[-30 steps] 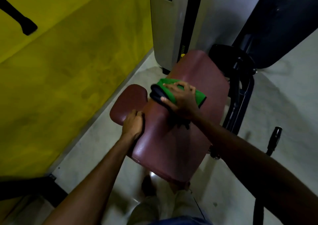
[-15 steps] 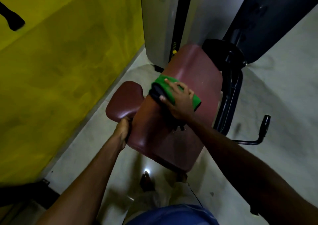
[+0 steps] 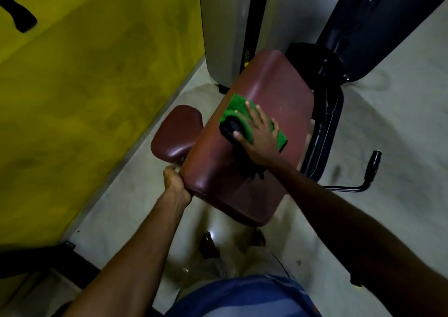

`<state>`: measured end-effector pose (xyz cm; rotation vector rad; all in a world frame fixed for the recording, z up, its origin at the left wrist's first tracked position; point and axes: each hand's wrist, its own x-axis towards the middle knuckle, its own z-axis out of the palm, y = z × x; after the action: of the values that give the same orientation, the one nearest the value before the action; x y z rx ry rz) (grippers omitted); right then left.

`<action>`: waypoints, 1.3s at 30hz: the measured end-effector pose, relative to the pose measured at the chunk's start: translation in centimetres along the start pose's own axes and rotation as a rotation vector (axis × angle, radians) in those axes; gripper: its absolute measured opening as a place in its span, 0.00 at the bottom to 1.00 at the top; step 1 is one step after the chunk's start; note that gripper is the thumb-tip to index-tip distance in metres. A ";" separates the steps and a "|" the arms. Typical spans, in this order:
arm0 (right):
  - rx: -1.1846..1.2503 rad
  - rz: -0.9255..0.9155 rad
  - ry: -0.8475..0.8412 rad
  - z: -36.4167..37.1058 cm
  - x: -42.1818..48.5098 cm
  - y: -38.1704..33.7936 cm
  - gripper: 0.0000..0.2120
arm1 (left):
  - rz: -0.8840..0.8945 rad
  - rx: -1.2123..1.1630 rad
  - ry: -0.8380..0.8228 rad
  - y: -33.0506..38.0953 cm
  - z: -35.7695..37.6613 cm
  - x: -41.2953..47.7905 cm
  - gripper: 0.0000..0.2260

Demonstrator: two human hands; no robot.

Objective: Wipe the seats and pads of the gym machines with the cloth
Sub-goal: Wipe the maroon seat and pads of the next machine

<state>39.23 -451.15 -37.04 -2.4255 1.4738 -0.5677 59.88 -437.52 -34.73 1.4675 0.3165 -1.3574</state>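
Farther up the pad than before, cloth under flat right grip; left grip round pad's edge.

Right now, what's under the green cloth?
The maroon pad lies under the green cloth, with the right hand pressed flat on top. The patch of pad beneath the cloth is covered, so its state cannot be seen.

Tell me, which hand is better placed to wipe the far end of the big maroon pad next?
The right hand: it presses the green cloth flat on the maroon pad, just short of its far end. The left hand grips the pad's near corner and holds no cloth.
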 end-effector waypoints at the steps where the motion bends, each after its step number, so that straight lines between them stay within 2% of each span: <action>1: 0.027 0.049 -0.003 -0.3 0.7 0.6 0.28 | 0.003 -0.069 0.022 -0.6 0.0 -0.3 0.26; 5: 0.137 0.286 0.112 0.0 0.9 -1.1 0.33 | 0.043 -0.258 0.006 -3.3 0.1 -1.9 0.26; 7: 0.144 0.303 0.179 0.9 -1.3 -3.7 0.33 | 0.041 -0.258 -0.006 -4.2 0.2 -2.4 0.27; 9: 0.138 0.139 0.171 1.4 -5.3 -6.0 0.32 | 0.064 -0.276 -0.010 -5.1 0.2 -2.5 0.30; 11: 0.098 -0.090 0.083 1.6 -9.6 -6.8 0.29 | 0.077 -0.313 -0.025 -6.1 -0.1 -3.0 0.30; 13: 0.055 -0.277 0.017 1.4 -11.8 -5.2 0.29 | 0.108 -0.316 -0.036 -6.9 -0.4 -3.5 0.30; 15: 0.006 -0.369 -0.007 1.0 -11.5 -2.3 0.31 | 0.134 -0.321 -0.045 -7.4 -0.6 -3.8 0.28; 17: 0.025 -0.223 0.010 1.0 -10.7 -0.9 0.32 | 0.161 -0.315 -0.024 -7.8 -0.4 -4.2 0.25; 19: 0.091 0.015 0.054 1.5 -11.9 -2.4 0.31 | 0.193 -0.308 -0.005 -8.7 -0.4 -4.4 0.23; 20: 0.107 0.069 0.054 1.9 -13.0 -3.6 0.31 | 0.204 -0.299 -0.008 -9.2 -0.3 -4.5 0.24; 22: 0.085 -0.065 0.020 2.5 -15.5 -5.4 0.31 | 0.219 -0.303 -0.019 -9.9 -0.4 -4.8 0.23; 24: 0.062 -0.333 -0.017 2.8 -16.9 -2.9 0.32 | 0.225 -0.331 -0.063 -10.5 -0.6 -4.9 0.20; 25: 0.044 -0.408 -0.018 2.8 -17.1 -1.1 0.34 | 0.237 -0.327 -0.078 -10.6 -0.6 -5.1 0.19; 26: 0.037 -0.397 -0.015 2.8 -16.8 0.6 0.35 | 0.253 -0.315 -0.062 -10.6 -0.5 -5.1 0.17; 27: 0.048 -0.302 0.005 2.8 -16.2 1.8 0.35 | 0.273 -0.289 -0.035 -10.7 -0.4 -5.0 0.16; 29: 0.104 0.024 0.042 2.7 -15.1 1.6 0.32 | 0.306 -0.243 0.000 -10.8 -0.2 -5.2 0.15; 30: 0.105 0.111 0.050 2.8 -14.8 0.3 0.31 | 0.313 -0.240 0.007 -11.0 0.0 -5.3 0.15; 31: 0.100 0.115 0.053 2.7 -14.8 -1.2 0.31 | 0.312 -0.241 0.008 -11.1 0.0 -5.4 0.15; 32: 0.096 0.036 0.045 2.8 -15.3 -2.3 0.31 | 0.308 -0.251 0.005 -11.2 0.1 -5.5 0.15; 35: 0.061 -0.384 0.011 2.9 -16.3 -3.4 0.32 | 0.272 -0.343 -0.065 -11.0 0.1 -6.1 0.18; 39: 0.038 -0.575 0.007 2.0 -12.0 -6.2 0.31 | 0.213 -0.467 -0.098 -10.8 -0.7 -6.1 0.18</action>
<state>40.06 -437.61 -38.78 -2.8101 0.7351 -0.7006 50.09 -429.91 -35.13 1.0121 0.3740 -1.0888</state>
